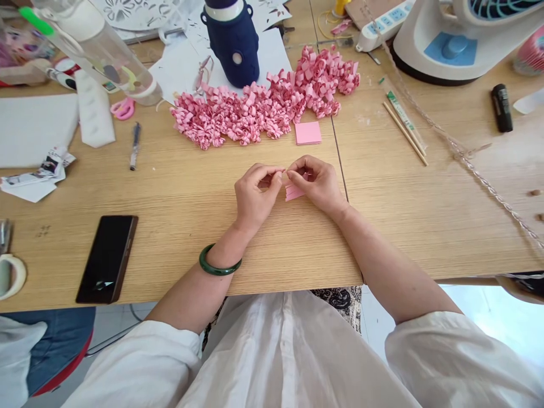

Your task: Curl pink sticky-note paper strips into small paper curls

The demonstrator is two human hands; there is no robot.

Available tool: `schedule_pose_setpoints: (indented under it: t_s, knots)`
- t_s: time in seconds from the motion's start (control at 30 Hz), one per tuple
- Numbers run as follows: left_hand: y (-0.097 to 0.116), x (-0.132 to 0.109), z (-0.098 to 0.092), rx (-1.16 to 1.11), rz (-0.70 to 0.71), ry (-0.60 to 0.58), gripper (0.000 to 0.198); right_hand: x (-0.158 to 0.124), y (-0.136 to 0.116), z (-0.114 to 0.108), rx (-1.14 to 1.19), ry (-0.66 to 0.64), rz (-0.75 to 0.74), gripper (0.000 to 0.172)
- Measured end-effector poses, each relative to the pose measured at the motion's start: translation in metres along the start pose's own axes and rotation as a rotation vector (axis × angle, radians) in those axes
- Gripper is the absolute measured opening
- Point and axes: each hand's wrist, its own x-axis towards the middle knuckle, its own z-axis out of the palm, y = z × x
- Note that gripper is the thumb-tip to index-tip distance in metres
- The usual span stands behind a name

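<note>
My left hand (251, 195), with a green bangle on its wrist, is closed in a pinch. A tiny bit of a pink paper strip (283, 170) shows at its fingertips, mostly hidden. Just beside it, my right hand (325, 184) pinches at the same spot, its fingertips almost meeting the left ones. Below the right fingers lie several cut pink paper strips (292, 193), partly covered by that hand. Beyond the hands sits a small stack of pink paper (308, 133). Behind it stretches a long heap of curled pink paper flowers (250, 113).
A dark blue bottle (235, 48) stands behind the flowers, with a clear bottle (123, 68) to its left. At left lie a phone (107, 258), a pen (135, 146) and a tape roll (12, 276). Right are wooden sticks (406, 135), a cord (488, 184) and a white fan (442, 42).
</note>
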Motion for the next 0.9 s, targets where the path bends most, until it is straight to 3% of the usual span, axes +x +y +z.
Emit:
schedule_pose_setpoints:
  t_s: [0.17,0.67,0.9]
  knots:
    - [-0.0062,0.0023,0.0020,-0.305,-0.215,-0.013,0.013,0.0023,0.0006,-0.0018,-0.007,0.013,0.014,0.009]
    - [-0.0026,0.0016,0.0002,-0.483,-0.336,-0.117,0.021,0.0006,-0.0044,-0.0030,0.084,-0.032,0.092,0.026]
    - [-0.0025,0.0036,-0.0016,-0.479,-0.337,-0.126,0.014,0.0016,-0.0069,-0.0051,0.083,-0.077,0.109,0.028]
